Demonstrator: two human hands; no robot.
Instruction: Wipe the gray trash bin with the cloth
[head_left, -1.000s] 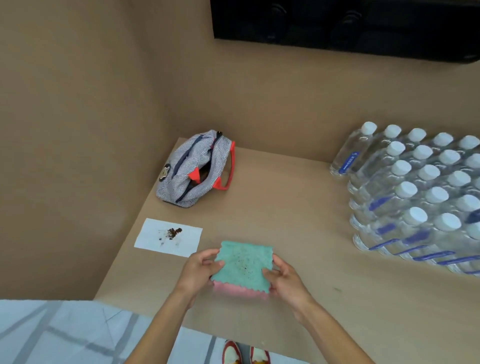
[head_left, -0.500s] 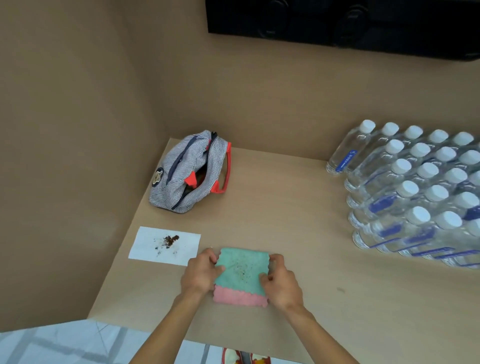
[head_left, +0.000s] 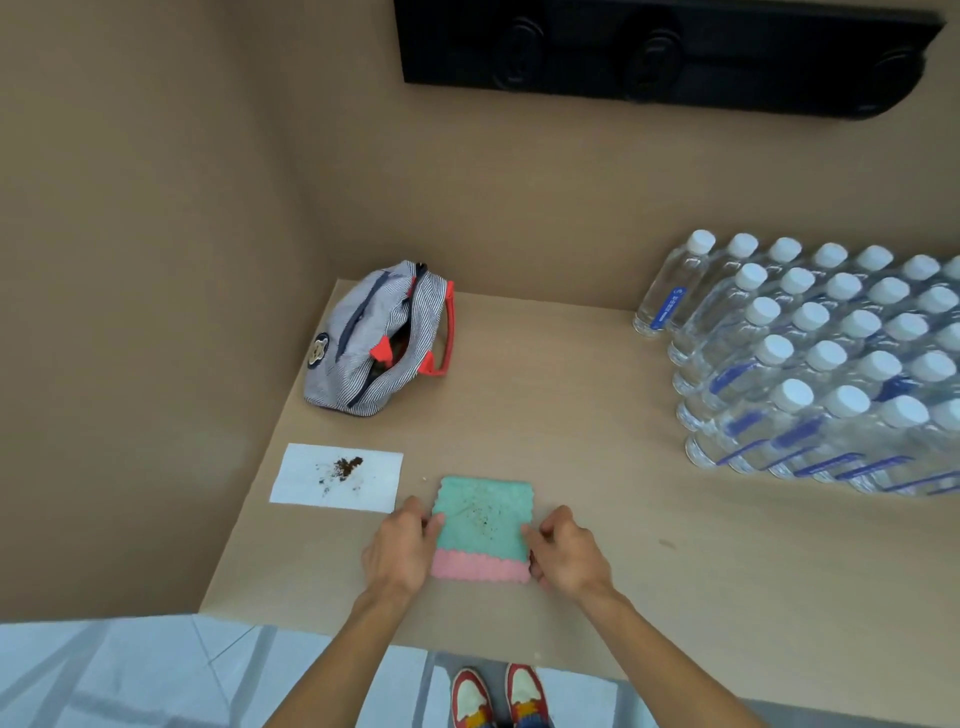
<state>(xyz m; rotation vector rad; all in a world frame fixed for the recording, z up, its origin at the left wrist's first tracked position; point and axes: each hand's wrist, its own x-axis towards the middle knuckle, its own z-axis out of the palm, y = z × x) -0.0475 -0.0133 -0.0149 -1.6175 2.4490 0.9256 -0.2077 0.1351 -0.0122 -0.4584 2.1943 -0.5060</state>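
Head view: folded cloth (head_left: 480, 525), speckled with crumbs, lies flat on surface (head_left: 597, 415) at lower centre, left hand (head_left: 400, 553) and right hand (head_left: 569, 553) pinching its side edges; gray trash bin not visible; advise lifting level, soiled face folded inward.

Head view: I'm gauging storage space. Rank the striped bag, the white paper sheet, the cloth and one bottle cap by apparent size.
1. Striped bag, largest.
2. White paper sheet and cloth: alike, and the cloth lies nearer, so unranked.
3. Bottle cap, smallest.
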